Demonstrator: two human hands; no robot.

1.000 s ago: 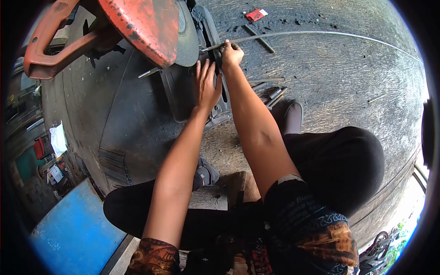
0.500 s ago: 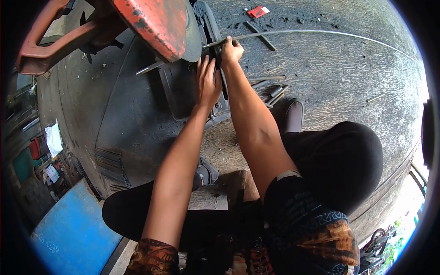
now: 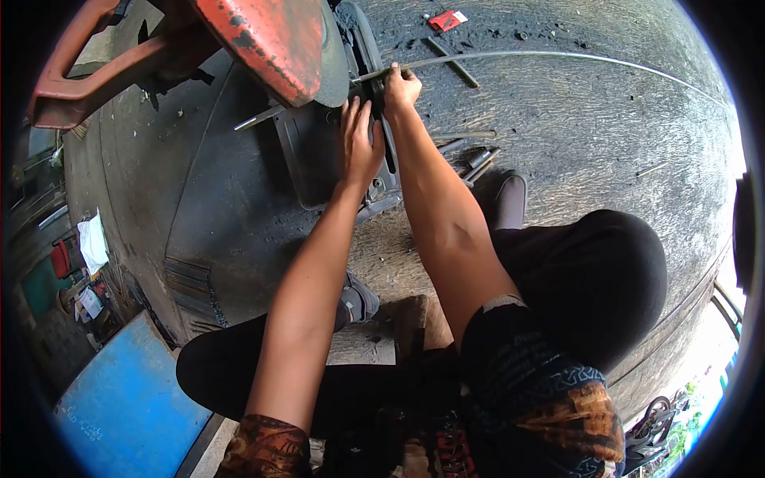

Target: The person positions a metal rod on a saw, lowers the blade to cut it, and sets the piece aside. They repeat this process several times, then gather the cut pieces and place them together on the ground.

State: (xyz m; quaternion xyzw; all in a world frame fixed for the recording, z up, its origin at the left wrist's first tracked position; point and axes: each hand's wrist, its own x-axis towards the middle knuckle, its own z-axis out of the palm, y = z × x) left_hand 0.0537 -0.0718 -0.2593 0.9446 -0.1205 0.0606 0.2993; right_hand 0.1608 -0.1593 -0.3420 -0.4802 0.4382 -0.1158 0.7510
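Observation:
A cut-off saw with a worn red guard [image 3: 267, 48] fills the top left, its grey abrasive disc [image 3: 335, 68] beneath the guard. My right hand [image 3: 402, 89] is closed around a long thin metal rod [image 3: 510, 54], just right of the disc. One end of the rod reaches across the saw's vise to the disc, while the other curves away to the right. Fingers stretched out, my left hand [image 3: 362, 147] lies on the saw's dark metal base [image 3: 307, 159], below the disc. What lies under its palm is hidden.
A short bar [image 3: 454, 62] and a red packet [image 3: 448, 21] lie on the dusty floor beyond my right hand. Metal pieces [image 3: 480, 163] lie near my shoe [image 3: 511, 199]. Flat dark strips [image 3: 190, 285] and a blue panel [image 3: 131, 398] are at left.

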